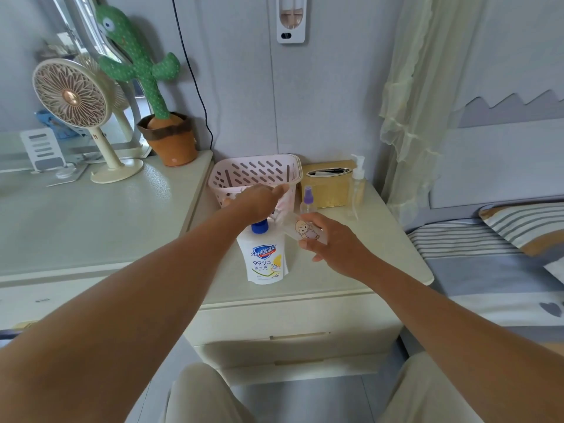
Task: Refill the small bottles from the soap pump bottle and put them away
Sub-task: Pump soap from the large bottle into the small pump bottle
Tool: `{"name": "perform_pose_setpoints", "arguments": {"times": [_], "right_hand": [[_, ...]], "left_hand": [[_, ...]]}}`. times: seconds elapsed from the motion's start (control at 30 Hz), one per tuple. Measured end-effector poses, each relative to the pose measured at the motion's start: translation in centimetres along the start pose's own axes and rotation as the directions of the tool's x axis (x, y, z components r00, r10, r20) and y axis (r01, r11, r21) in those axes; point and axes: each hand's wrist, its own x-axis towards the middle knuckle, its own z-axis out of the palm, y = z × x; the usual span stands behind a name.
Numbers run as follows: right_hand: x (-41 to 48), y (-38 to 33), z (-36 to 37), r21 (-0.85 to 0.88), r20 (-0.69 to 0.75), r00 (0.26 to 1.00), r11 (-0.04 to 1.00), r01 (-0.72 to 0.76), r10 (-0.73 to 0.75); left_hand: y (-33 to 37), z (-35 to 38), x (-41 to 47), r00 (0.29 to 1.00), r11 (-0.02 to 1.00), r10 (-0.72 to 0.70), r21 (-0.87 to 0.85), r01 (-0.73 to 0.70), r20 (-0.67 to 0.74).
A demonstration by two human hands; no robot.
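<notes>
Two bare hands meet over a pale nightstand [381, 248]. The left hand [261, 199] presses down on the blue pump head of the white soap pump bottle [265, 257], fingers stretched forward rather than wrapped round it. The right hand [335, 242] grasps a small clear bottle [305, 230] with a cartoon sticker, tilted beside the pump. Behind stand a pink basket [253, 170], a purple-capped spray bottle [307, 198] and a gold tissue box [328, 190].

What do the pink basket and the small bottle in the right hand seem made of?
The pink basket: likely matte moulded plastic, given its even slotted walls. The small bottle: probably clear glossy plastic, see-through with a cartoon sticker.
</notes>
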Motion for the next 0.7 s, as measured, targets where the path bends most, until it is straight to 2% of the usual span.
{"name": "perform_pose_setpoints", "arguments": {"times": [0.3, 0.4, 0.7], "right_hand": [[0.0, -0.1, 0.1, -0.003, 0.011, 1.000, 1.000, 0.000, 0.000], [0.1, -0.4, -0.1, 0.008, 0.016, 1.000, 1.000, -0.005, 0.005], [0.2, -0.2, -0.2, 0.003, 0.017, 1.000, 1.000, -0.023, 0.023]], "left_hand": [[0.0, 0.0, 0.0, 0.998, 0.998, -0.055, -0.012, 0.055, 0.036], [-0.2, -0.2, 0.5, 1.000, 0.999, -0.022, 0.030, 0.022, 0.003], [-0.6, 0.4, 0.7, 1.000, 0.997, 0.012, 0.082, -0.014, 0.019]]}}
